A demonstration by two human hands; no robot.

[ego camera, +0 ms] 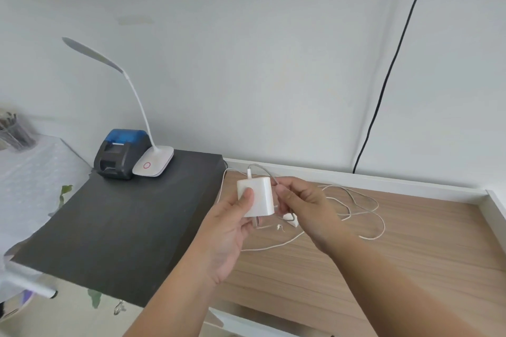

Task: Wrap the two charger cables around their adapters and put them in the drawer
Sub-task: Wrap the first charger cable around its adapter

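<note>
My left hand (232,230) holds a white square adapter (257,195) upright above the wooden desk, thumb on its front face, prongs pointing down. Its white cable (264,169) arches from the top plug over to my right hand (304,208), which pinches the cable just right of the adapter. The rest of the cable (364,208) lies in loose loops on the desk to the right. A second small white adapter (290,218) lies on the desk, partly hidden behind my right hand. A white drawer front (241,323) shows at the bottom edge.
A dark board (123,227) on the left carries a black and blue printer (120,153) and a white desk lamp (153,161). A black cable (383,85) runs down the wall. The wooden desk (410,241) has a raised white rim at back and right.
</note>
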